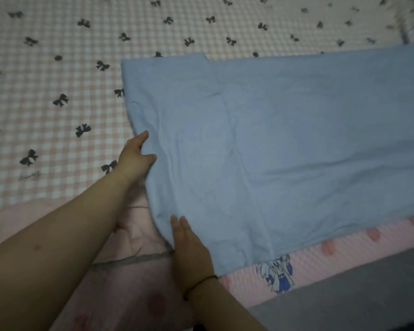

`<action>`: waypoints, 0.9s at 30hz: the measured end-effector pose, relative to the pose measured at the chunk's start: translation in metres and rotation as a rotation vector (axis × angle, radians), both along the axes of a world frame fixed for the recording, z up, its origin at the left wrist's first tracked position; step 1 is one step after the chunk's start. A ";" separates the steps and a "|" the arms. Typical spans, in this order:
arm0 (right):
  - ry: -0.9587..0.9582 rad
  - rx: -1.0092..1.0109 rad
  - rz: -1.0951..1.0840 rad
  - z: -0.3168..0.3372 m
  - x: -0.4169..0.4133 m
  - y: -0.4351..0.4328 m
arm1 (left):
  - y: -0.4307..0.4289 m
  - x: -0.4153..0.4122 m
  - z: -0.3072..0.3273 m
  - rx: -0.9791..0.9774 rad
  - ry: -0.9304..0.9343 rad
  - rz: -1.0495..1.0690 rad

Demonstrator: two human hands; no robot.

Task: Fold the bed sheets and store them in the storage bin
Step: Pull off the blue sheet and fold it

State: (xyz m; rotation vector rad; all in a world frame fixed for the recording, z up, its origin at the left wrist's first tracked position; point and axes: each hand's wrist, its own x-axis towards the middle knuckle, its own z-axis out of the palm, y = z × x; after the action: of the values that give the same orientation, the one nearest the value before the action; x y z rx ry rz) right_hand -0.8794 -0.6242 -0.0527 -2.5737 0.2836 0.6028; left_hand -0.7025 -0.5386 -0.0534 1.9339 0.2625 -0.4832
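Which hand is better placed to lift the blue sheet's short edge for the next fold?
Probably the left hand: it pinches the edge of the blue sheet, while the right hand only lies flat on the near corner.

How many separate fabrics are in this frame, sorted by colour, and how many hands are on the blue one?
blue sheet: 1
pink-and-white checked cover with black bows: 1
pink spotted fabric with a cartoon print: 1
hands on the blue sheet: 2, left hand and right hand
Total: 3 fabrics and 2 hands, 5 in all
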 end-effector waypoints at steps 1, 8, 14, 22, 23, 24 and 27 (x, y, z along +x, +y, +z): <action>-0.034 0.023 -0.045 0.005 -0.002 -0.008 | -0.006 0.000 0.010 -0.004 -0.015 -0.011; -0.090 0.368 -0.130 0.050 -0.014 -0.085 | -0.089 0.006 0.068 0.046 -0.166 -0.139; -0.203 0.505 -0.316 0.057 -0.023 -0.185 | -0.210 0.003 0.087 0.125 -0.302 -0.246; -0.245 0.455 -0.438 0.037 -0.026 -0.371 | -0.403 0.003 0.066 0.200 -0.254 -0.514; -0.202 0.451 -0.461 0.031 -0.024 -0.391 | -0.416 0.003 0.058 0.246 -0.203 -0.558; -0.153 0.451 -0.479 0.021 -0.026 -0.411 | -0.427 0.002 0.048 0.337 -0.156 -0.604; -0.067 0.444 -0.576 -0.001 -0.029 -0.449 | -0.427 -0.011 0.018 0.663 -0.060 -0.745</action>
State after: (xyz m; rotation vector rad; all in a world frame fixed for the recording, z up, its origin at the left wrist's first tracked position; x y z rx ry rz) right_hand -0.9089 -1.0732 -0.0533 -1.9510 0.7421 0.3154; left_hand -0.7133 -0.9653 -0.0350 2.6781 -0.4157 -0.8970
